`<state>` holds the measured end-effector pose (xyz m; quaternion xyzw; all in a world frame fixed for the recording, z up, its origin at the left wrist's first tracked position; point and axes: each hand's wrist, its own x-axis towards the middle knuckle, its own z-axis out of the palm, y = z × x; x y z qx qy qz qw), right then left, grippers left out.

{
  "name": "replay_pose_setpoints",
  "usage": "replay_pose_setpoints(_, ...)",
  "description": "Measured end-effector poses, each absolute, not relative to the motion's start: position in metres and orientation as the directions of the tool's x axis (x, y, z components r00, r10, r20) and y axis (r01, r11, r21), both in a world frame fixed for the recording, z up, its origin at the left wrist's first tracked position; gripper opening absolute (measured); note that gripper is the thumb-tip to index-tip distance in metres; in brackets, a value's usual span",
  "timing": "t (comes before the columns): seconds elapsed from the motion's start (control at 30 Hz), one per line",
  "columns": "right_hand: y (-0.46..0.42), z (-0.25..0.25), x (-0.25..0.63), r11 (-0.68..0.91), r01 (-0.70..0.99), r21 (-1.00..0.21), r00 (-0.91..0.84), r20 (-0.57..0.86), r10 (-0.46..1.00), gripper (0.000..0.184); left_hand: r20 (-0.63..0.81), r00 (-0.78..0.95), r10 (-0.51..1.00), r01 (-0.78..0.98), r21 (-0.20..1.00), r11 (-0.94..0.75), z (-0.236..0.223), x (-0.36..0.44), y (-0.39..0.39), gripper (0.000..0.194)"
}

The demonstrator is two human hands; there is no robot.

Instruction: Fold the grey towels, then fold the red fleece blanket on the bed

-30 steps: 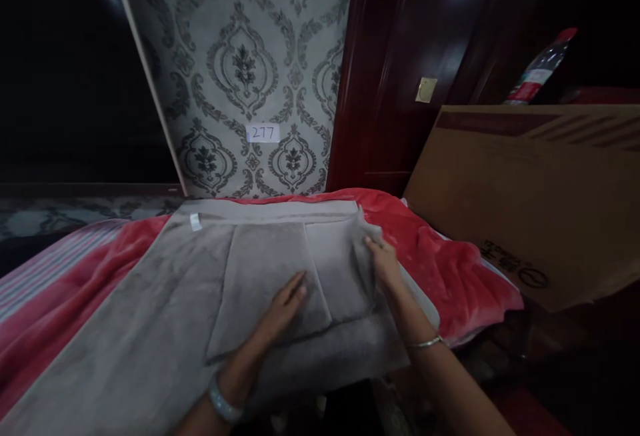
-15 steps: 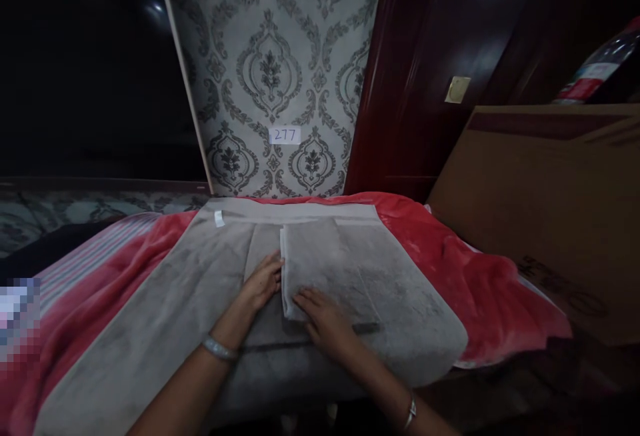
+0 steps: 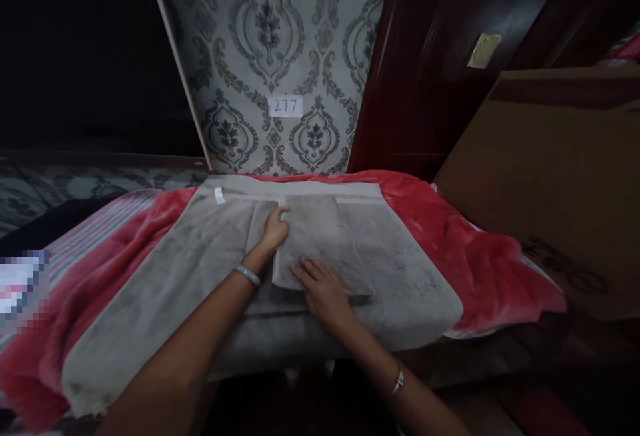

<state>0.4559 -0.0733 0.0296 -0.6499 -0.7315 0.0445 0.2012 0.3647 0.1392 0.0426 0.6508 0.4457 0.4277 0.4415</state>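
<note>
A folded grey plush cloth [image 3: 320,236] lies on a larger grey plush cover [image 3: 410,263] spread out in front of me. At the upper part of its left folded edge, my left hand [image 3: 276,228] is closed, thumb and fingers pinching the fabric; some of its fingers are hidden. My right hand [image 3: 324,289] rests flat on the lower part of the cloth with its fingers stretched out.
Red blankets [image 3: 430,223] stick out from under the grey cover on both sides, over a striped sheet [image 3: 107,229]. A large cardboard box [image 3: 550,189] stands at the right. Behind are a patterned wall [image 3: 270,29], a paper numbered 277 [image 3: 285,106] and a dark screen [image 3: 90,56].
My left hand has moved up along the folded edge, away from me, and closed at its upper end. My right hand stays on the lower part. The camera view has shifted slightly.
</note>
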Motion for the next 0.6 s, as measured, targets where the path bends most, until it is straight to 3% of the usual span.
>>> replay_pose_setpoints(0.17, -0.073, 0.020, 0.445, 0.141, 0.942, -0.303, -0.082, 0.200, 0.976, 0.055, 0.147, 0.201, 0.969, 0.270, 0.942, -0.199, 0.025, 0.353, 0.141, 0.051)
replay_pose_setpoints(0.3, -0.075, 0.021, 0.445, 0.147, 0.935, -0.322, -0.073, 0.230, 0.970, 0.053, 0.151, 0.197, 0.969, 0.274, 0.940, -0.202, 0.018, 0.353, 0.142, 0.059)
replay_pose_setpoints(0.6, -0.077, 0.017, 0.442, 0.152, 0.947, -0.283, -0.080, 0.250, 0.965, 0.051, 0.281, 0.149, 0.948, 0.275, 0.909, -0.312, 0.016, 0.355, 0.142, 0.057)
